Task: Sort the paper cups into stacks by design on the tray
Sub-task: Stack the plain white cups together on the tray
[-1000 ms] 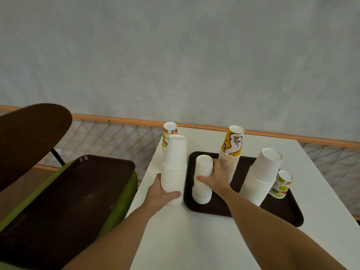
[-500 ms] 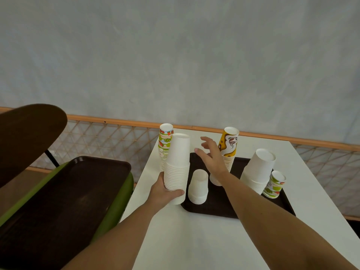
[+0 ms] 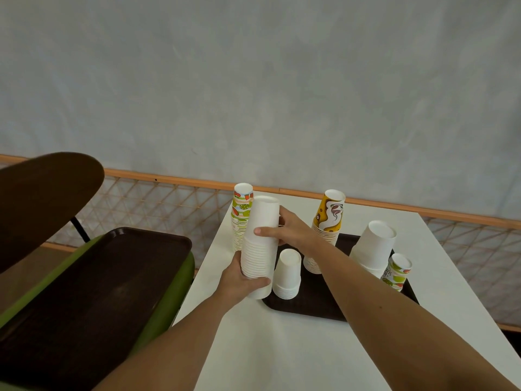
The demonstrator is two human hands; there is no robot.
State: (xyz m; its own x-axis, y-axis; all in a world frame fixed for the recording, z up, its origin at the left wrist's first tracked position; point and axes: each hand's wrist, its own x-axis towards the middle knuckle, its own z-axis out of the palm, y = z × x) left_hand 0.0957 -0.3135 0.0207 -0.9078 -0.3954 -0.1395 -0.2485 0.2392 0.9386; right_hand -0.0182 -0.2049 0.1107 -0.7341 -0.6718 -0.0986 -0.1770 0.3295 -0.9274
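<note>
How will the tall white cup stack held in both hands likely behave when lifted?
The tall white cup stack is probably light, being thin paper. Being tall and narrow, it may sway or tip, hence left hand low and right hand high. Upper cups could slide off.

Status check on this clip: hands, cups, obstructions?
Both hands, left and right, grip the tall white stack. Short white stack on tray. Nothing obstructing.

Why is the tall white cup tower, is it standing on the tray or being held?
Being held: the left hand grips the tall white stack low, the right hand higher. Whether its bottom touches the table is unclear.
</note>
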